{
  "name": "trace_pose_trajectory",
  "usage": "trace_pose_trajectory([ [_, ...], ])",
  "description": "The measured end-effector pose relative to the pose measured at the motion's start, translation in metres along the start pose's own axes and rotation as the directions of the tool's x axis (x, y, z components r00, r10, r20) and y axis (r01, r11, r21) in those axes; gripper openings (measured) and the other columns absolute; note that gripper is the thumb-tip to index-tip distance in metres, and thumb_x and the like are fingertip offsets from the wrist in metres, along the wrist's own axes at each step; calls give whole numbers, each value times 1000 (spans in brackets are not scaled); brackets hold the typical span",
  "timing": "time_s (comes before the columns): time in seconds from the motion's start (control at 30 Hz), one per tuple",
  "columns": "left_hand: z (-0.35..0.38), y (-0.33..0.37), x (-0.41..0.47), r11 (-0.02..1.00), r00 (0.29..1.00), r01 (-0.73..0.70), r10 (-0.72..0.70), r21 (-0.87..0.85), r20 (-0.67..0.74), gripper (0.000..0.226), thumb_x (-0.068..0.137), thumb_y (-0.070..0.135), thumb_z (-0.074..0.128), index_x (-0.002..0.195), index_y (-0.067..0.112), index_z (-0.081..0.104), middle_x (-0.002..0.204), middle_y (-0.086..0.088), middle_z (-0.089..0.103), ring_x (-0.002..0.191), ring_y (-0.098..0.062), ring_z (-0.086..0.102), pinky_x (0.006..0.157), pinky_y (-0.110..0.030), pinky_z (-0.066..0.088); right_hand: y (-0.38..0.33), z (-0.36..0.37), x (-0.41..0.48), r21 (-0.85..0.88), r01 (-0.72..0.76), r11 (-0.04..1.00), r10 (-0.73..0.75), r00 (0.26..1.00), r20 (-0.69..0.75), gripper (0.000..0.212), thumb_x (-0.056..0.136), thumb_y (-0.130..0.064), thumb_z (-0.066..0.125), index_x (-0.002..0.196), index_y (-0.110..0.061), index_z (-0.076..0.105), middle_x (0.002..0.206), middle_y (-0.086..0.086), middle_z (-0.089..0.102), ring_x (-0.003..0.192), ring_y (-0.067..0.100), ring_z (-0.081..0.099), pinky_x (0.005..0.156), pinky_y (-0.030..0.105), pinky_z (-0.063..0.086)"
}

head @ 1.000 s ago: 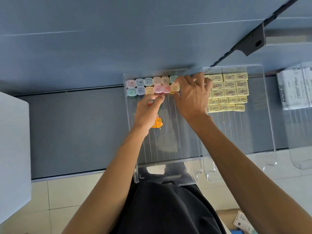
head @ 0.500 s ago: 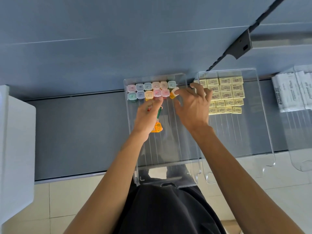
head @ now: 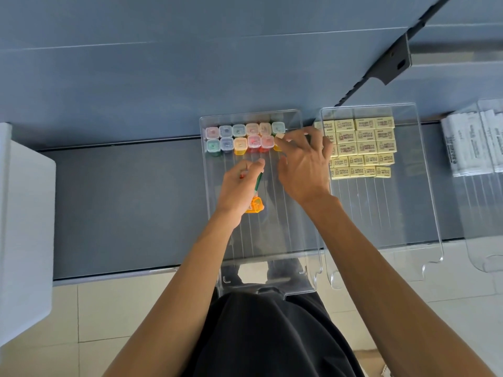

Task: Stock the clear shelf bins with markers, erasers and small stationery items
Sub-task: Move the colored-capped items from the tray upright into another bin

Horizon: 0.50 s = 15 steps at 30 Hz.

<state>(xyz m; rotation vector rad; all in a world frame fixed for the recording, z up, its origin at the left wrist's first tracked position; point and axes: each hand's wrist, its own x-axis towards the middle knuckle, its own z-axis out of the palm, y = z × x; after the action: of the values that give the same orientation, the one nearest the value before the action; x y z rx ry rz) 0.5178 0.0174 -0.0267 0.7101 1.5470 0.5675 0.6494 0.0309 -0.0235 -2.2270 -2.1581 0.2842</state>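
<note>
A clear bin (head: 307, 235) lies pulled out from the grey shelf, with two rows of pastel-capped markers (head: 239, 137) standing at its back. My left hand (head: 239, 186) hovers inside the bin and grips several markers; a green one (head: 258, 183) and an orange-capped one (head: 254, 205) stick out below my palm. My right hand (head: 302, 164) reaches to the right end of the front row, fingertips touching a yellow marker (head: 279, 141) there.
A second clear bin (head: 424, 219) to the right holds rows of yellow erasers (head: 362, 145). Farther right a third bin (head: 487, 257) contains white packets (head: 473, 145). A white box (head: 24, 227) stands at the left. A black shelf bracket (head: 392, 63) hangs above.
My right hand has drawn back from the marker rows toward the row's right end, with the yellow marker at its fingertips. My left hand stays in place with its markers.
</note>
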Motion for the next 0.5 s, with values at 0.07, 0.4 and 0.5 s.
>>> trace_pose_trajectory([
  [0.07,0,1,1,1000,1000,-2,2,6,-11,38,97,42,58,100,4,64,77,1,48,75,-22,52,68,-34,49,1,1,-2,17,-6,1000,6,1000,-19,41,81,-10,66,120,-23,67,130,10,55,128,39,41,101,52,30],
  [0.4,2,0,6,1000,999,13,-13,25,-30,38,97,39,59,101,1,62,77,-1,45,75,-25,50,70,-43,52,-4,0,6,-102,-34,994,29,999,-42,36,86,-17,62,118,-31,69,120,5,66,123,36,45,95,42,20],
  [0.5,1,-4,7,999,999,19,-18,27,-38,40,96,40,59,101,0,62,79,-3,46,73,-25,51,68,-37,46,-8,-2,6,-115,-46,992,51,998,43,40,91,-17,54,130,-29,57,122,6,64,127,33,40,99,42,22],
])
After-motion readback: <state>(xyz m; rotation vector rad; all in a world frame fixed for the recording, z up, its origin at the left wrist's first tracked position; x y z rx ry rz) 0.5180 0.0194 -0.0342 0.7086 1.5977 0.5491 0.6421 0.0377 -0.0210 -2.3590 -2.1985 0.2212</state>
